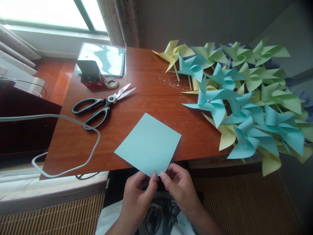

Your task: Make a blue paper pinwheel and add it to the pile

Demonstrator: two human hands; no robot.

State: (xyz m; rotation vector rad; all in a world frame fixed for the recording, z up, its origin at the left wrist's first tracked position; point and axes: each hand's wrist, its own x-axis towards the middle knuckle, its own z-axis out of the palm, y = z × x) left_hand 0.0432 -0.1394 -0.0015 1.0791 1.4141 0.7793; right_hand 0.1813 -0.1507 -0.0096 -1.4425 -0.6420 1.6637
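Note:
A light blue paper square (149, 143) lies flat on the wooden table (146, 94), turned like a diamond, its near corner poking over the front edge. My left hand (137, 192) and my right hand (179, 184) meet at that corner, thumbs and fingertips pinching it from both sides. Black-handled scissors (102, 106) rest shut on the table to the left of the paper.
A heap of blue, green and yellow paper pinwheels (244, 98) covers the table's right side. Small pins (171, 83) are scattered near them. A dark box (90, 73), a tape roll (111, 82) and a plastic sleeve (105, 58) sit at the back left. A grey cable (73, 120) loops over the left edge.

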